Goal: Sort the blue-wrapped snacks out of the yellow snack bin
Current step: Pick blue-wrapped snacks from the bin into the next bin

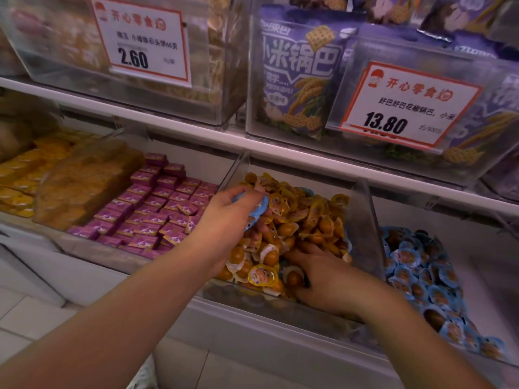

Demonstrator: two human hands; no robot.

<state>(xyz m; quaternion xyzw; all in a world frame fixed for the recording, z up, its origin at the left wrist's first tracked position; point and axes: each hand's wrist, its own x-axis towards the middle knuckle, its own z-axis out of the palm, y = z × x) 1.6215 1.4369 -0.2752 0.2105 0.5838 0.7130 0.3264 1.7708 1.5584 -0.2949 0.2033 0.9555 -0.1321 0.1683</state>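
A clear bin (368, 220) on the lower shelf is heaped with yellow-wrapped snacks (306, 217). My left hand (227, 217) hovers over its left side and grips a bunch of blue-wrapped snacks (257, 207). My right hand (328, 276) is dug into the front of the heap, fingers curled around a yellow-wrapped snack (293, 277). A sliver of blue wrapper (309, 191) shows at the back of the heap.
The bin to the right holds blue-wrapped snacks (421, 270). To the left lie purple packets (157, 211) and orange packets (33, 169). The shelf above carries clear boxes with price cards (148, 40) and purple bags (300, 71).
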